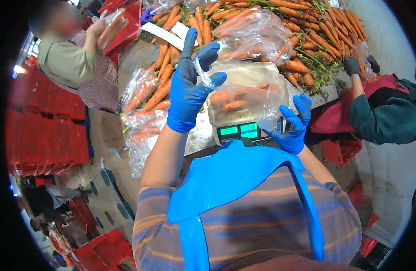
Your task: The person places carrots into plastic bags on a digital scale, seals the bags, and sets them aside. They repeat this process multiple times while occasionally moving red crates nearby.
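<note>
My left hand, in a blue glove, is raised left of the scale with fingers spread; a small white strip lies across its fingers, perhaps stuck to them. My right hand, also gloved in blue, is at the scale's right front corner, fingers apart, its thumb near the edge of a clear plastic bag. That bag of carrots lies on the tray of a digital scale with lit green displays. Behind the scale are more bagged carrots. White label strips lie on carrots to the back left.
Loose carrots with green tops cover the back of the table. Bagged carrots line its left edge. A person at the left holds a bag; another person works at the right. Red crates are stacked left.
</note>
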Action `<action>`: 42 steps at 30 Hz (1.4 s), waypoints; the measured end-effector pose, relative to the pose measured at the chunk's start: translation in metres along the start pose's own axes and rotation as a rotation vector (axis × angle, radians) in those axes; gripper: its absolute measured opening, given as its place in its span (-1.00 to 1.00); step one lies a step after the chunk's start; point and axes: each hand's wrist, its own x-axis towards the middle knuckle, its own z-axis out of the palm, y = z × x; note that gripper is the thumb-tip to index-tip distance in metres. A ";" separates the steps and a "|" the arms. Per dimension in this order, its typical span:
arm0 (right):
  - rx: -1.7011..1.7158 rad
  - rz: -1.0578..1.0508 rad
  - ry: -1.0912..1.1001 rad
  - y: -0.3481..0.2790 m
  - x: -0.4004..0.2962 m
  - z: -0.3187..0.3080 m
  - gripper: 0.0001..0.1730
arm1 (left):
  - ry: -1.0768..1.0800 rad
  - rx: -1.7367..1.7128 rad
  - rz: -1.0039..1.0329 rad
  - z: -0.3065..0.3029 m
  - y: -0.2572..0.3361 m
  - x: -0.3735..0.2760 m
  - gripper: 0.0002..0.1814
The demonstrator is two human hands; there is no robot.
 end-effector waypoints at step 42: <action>0.892 0.812 -0.710 -0.022 0.157 -0.034 -0.83 | -0.376 0.338 0.201 0.033 -0.017 0.017 0.02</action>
